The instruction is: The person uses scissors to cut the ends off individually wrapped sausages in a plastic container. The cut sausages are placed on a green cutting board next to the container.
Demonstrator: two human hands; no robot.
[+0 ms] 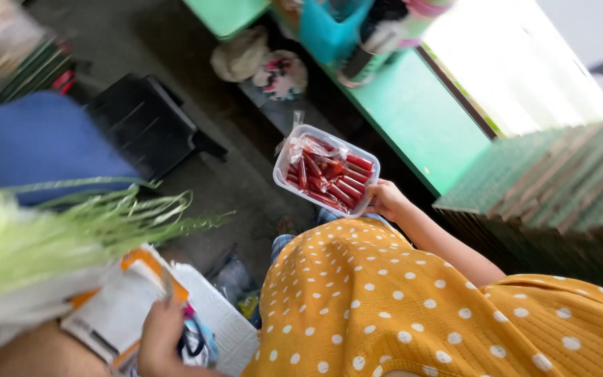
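Observation:
My right hand grips the near corner of a clear plastic tray filled with several small red sticks wrapped in clear film. The tray is held out over the dark floor, beside a green bench. The arm comes out of a mustard-yellow sleeve with white dots. At the bottom left, my left hand is closed on a white and orange packet. A bundle of pale green strands lies across a white bag just above it.
A black plastic stool stands on the concrete floor, with a blue object to its left. The green bench carries a teal basket and bottles. A stack of green-edged boards sits at the right. A white basket is below.

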